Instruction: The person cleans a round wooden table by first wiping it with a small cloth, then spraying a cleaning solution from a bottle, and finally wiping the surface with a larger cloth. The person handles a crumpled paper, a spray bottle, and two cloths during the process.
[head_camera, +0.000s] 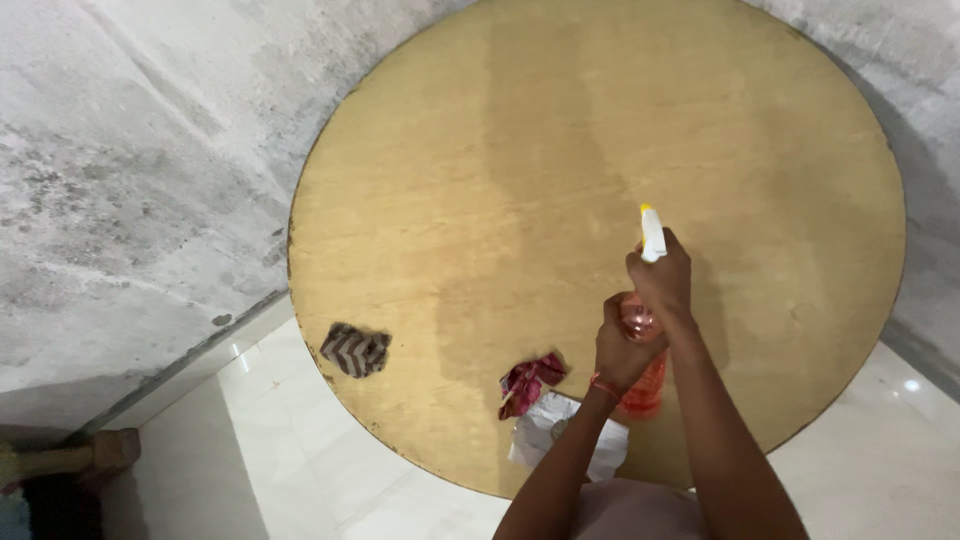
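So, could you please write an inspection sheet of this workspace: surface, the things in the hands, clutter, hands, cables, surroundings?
Surface: round wooden table, bare over most of its top.
Job's things: orange spray bottle with white nozzle, held above the table.
Clutter: striped cloth at the table's left edge; red cloth and white crumpled bag near the front edge.
Hands: right hand grips the sprayer head; left hand holds the bottle's neck.
Cables: nothing seen.
Surroundings: grey concrete wall; white tiled floor.
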